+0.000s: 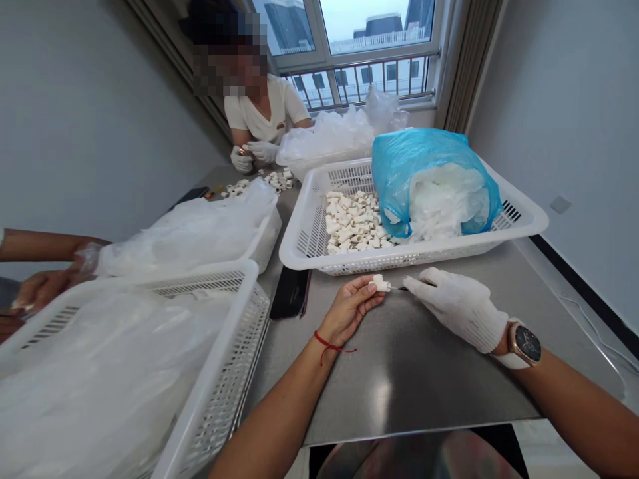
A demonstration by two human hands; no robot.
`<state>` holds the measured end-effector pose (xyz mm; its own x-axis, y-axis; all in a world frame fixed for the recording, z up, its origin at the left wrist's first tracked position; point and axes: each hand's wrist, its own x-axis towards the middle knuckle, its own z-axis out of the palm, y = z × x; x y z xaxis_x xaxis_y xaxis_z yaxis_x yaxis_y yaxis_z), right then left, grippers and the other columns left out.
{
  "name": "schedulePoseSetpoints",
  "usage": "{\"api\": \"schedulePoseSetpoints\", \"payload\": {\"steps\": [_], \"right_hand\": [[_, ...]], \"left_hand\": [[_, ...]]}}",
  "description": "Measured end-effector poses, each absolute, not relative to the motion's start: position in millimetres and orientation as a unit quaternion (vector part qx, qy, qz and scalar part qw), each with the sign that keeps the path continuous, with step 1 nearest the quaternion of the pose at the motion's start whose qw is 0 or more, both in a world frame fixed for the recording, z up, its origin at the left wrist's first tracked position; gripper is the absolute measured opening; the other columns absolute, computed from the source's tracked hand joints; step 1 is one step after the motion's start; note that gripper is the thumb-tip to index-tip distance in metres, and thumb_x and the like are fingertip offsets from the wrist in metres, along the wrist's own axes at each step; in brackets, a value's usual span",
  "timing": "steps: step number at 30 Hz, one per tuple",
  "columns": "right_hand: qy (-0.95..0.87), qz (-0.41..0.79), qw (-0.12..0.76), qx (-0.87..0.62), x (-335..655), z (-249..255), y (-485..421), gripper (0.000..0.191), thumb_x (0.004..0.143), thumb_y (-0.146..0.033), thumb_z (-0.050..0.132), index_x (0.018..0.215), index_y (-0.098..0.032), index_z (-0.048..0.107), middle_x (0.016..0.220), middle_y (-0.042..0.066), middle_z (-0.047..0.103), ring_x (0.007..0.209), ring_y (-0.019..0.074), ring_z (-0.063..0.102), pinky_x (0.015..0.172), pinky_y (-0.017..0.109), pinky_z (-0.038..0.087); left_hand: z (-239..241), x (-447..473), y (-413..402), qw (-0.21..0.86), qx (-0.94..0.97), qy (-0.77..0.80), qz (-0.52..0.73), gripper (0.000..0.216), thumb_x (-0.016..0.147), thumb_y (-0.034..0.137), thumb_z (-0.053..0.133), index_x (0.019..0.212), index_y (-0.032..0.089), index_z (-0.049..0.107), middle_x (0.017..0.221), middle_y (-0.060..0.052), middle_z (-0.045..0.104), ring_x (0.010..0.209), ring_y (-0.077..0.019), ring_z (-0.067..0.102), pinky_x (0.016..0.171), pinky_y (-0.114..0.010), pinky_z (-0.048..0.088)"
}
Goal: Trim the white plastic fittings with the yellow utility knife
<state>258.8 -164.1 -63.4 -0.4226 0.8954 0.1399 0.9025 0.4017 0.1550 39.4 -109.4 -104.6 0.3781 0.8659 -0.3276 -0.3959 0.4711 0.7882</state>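
Observation:
Between the thumb and fingers of my bare left hand (349, 307) is a small white plastic pipe tee (380, 284), held just above the metal table (349, 399). My right hand (456, 307), in a white knit glove, is closed around a slim tool with a thin dark tip (398, 289). That tip reaches to the tee's right-hand opening; whether it is inside cannot be made out. The glove hides most of the tool, so its kind is unclear. Beyond both hands, many similar white fittings (352, 223) lie heaped in a white slotted basket (309, 256).
A blue plastic bag (424, 150) with clear film sits in that basket. Film-filled baskets (244, 274) stand at the left. A dark flat object (288, 293) lies beside them. Across the table, a person's gloved hands (243, 159) work near loose fittings; another person's hands (47, 289) are far left.

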Motion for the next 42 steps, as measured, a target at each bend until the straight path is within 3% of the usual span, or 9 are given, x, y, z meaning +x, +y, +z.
{"api": "schedulePoseSetpoints", "payload": {"steps": [21,42], "right_hand": [[-0.832,-0.097,-0.002,-0.546,258.2,-63.1,-164.2,0.038,0.095,-0.023,0.041,0.129,-0.035,0.052,0.097,0.002,0.062,0.061,0.0110,0.053,0.049,0.029,0.015],[-0.827,-0.076,-0.014,-0.557,256.7,-60.5,-163.8,0.035,0.097,-0.028,0.039,0.129,-0.035,0.052,0.100,0.002,0.063,0.064,0.0122,0.057,0.048,0.028,0.018]], "left_hand": [[-106.0,39.2,-108.2,0.759,0.314,0.381,0.424,0.023,0.069,0.013,0.078,0.091,0.011,0.071,0.086,-0.007,0.075,0.076,-0.0131,0.070,0.072,-0.020,0.056],[-104.5,39.6,-110.0,0.749,0.337,0.382,0.424,0.026,0.069,0.014,0.079,0.094,0.010,0.070,0.088,-0.008,0.075,0.076,-0.0140,0.070,0.071,-0.021,0.055]]}}
